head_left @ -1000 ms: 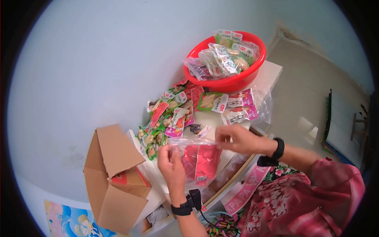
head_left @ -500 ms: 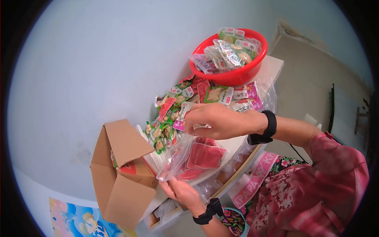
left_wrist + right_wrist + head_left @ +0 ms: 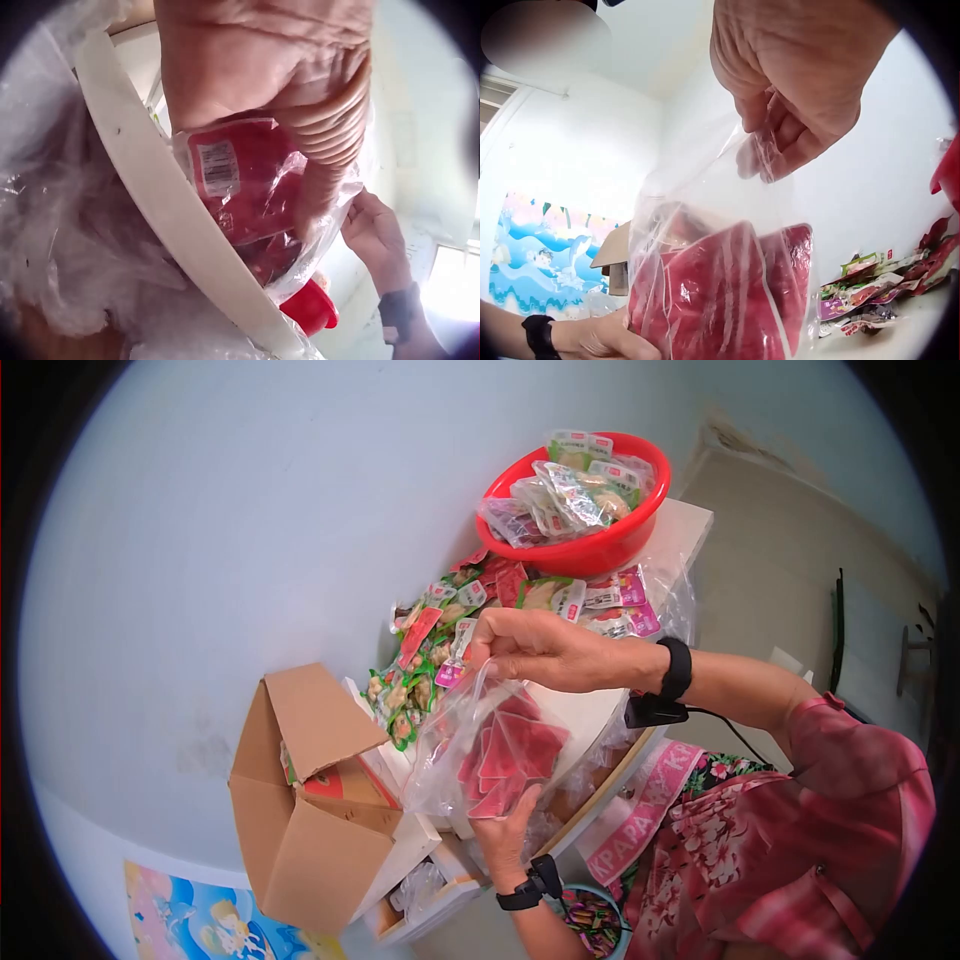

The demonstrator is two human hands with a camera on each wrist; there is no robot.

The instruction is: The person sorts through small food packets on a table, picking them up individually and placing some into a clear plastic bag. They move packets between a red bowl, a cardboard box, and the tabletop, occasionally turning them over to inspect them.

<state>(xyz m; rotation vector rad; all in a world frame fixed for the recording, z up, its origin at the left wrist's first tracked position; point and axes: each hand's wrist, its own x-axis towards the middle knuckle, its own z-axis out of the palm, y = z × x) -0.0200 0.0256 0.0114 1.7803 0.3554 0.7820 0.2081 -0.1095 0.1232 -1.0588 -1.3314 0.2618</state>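
A clear plastic bag (image 3: 438,745) holding several flat red packets (image 3: 515,755) hangs over the front part of the white table. My right hand (image 3: 560,650) pinches the bag's top edge between thumb and fingers, as the pinching fingers (image 3: 761,124) show in the right wrist view. From below, my left hand (image 3: 508,835) grips the filled lower part. Its thumb lies over the plastic in the left wrist view, beside a red packet (image 3: 262,191) with a white barcode label; the other fingers are hidden there.
Colourful snack packets (image 3: 408,695) lie piled along the wall side. Behind them stands a red basin (image 3: 600,555) full of packets. An open cardboard box (image 3: 325,875) is at the left. Below the table edge, an open drawer (image 3: 455,885) holds clear plastic; a tub (image 3: 622,935) stands lower.
My right hand has moved left over the table and lifted the bag's top edge. My left hand has gone from the bag's edge to its lower part. The bag now hangs more upright.
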